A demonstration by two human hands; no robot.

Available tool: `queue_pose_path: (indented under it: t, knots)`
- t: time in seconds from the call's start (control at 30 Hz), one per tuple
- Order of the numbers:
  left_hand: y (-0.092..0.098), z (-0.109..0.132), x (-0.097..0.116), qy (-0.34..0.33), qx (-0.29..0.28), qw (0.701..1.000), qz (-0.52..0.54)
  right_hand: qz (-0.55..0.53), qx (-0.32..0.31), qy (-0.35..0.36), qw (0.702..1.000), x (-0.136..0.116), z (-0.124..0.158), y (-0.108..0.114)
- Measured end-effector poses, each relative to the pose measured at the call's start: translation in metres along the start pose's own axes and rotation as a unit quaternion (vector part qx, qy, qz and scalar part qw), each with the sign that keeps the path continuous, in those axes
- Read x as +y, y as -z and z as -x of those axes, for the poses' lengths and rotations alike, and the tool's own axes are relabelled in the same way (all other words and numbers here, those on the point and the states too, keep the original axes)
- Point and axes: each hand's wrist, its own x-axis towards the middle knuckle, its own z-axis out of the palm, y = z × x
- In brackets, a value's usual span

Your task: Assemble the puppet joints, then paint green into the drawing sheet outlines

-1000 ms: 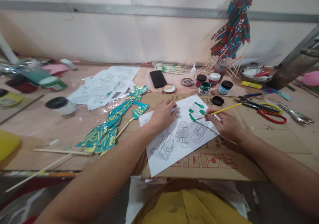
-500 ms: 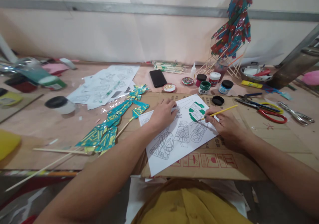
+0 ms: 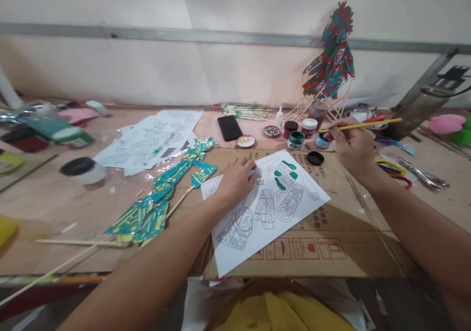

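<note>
My left hand (image 3: 239, 179) lies with fingers stretched out on the upper left part of a white sheet of line drawings (image 3: 235, 257). Several shapes near the top of the sheet are painted green. My right hand (image 3: 351, 147) is raised off the paper and pinches a yellow paintbrush (image 3: 382, 122). The brush is held nearly level, its tip pointing left toward the paint jars. Closest to that tip are a blue-labelled jar (image 3: 323, 142), a white-lidded red jar (image 3: 309, 126) and an open jar of green paint (image 3: 295, 140). A black lid (image 3: 315, 158) rests on the cardboard below them.
Flattened cardboard (image 3: 353, 242) lies beneath the sheet. Painted teal-and-yellow cutouts on sticks (image 3: 162, 188) lie left, near more drawings (image 3: 147, 137). A black phone (image 3: 229, 127) and a shiny red-and-blue puppet figure (image 3: 333, 56) are behind. Pliers and scissors (image 3: 425, 174) lie right.
My right hand has lifted the paintbrush off the green-painted drawing and carried it up and right, beside the paint jars. My left hand stays on the sheet. The camera view has tilted up slightly.
</note>
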Motion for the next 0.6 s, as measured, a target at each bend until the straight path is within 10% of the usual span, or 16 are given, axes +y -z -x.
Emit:
queue_pose_path:
  t: [0.6]
  knots:
    - [0.001, 0.001, 0.0, -0.004, -0.005, 1.0, 0.017, 0.085, -0.163, 0.12, 0.976, 0.048, -0.033, -0.064]
